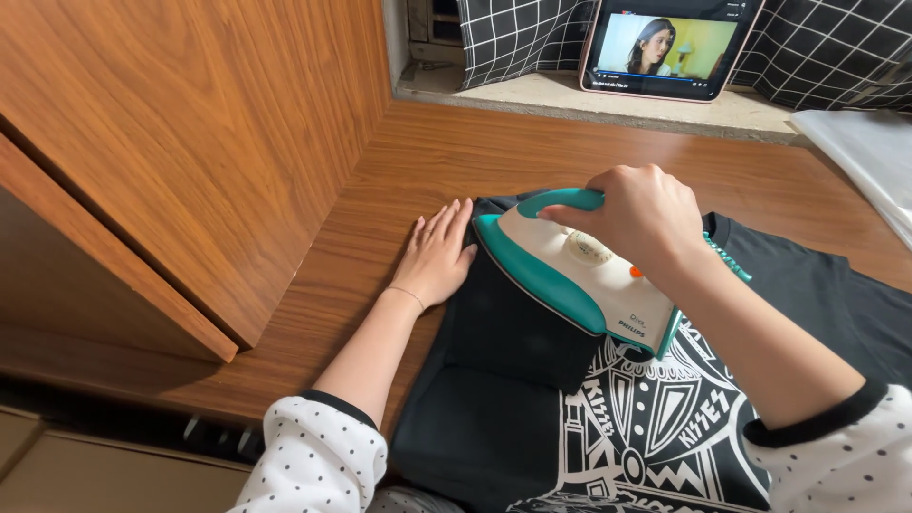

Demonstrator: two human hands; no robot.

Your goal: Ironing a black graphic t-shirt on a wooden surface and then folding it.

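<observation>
**A:** What lies nearest the camera?

**B:** Two white sleeves [313, 456] with small dark dots and black ribbed cuffs, soft-looking cloth. Between them a black T-shirt [503, 418] is spread flat on a wooden tabletop [313, 285] of warm, streaked grain. A stiff white geometric print covers its chest.

**A:** And the hands?

**B:** The left hand [437, 256] lies palm down, fingers straight and close together, gripping nothing; it rests on the wood with its fingertips touching the shirt's folded edge. A thin bracelet circles the wrist. The right hand [646, 214] is curled tightly around the handle of an iron [570, 275].

**A:** Describe the iron.

**B:** Smooth plastic, a cream body trimmed in teal, wedge-shaped with a pointed nose aimed toward the left hand. It has a round pale dial and an orange spot on top. It sits on the shirt's upper part, just beside the left hand.

**A:** Farther back?

**B:** A wooden cabinet side [190, 142] rises on the left. Beyond the table, a pale stone ledge [608, 104] carries a pink-edged tablet [665, 47] leaning against black cloth [522, 38] with a white grid pattern.
</observation>
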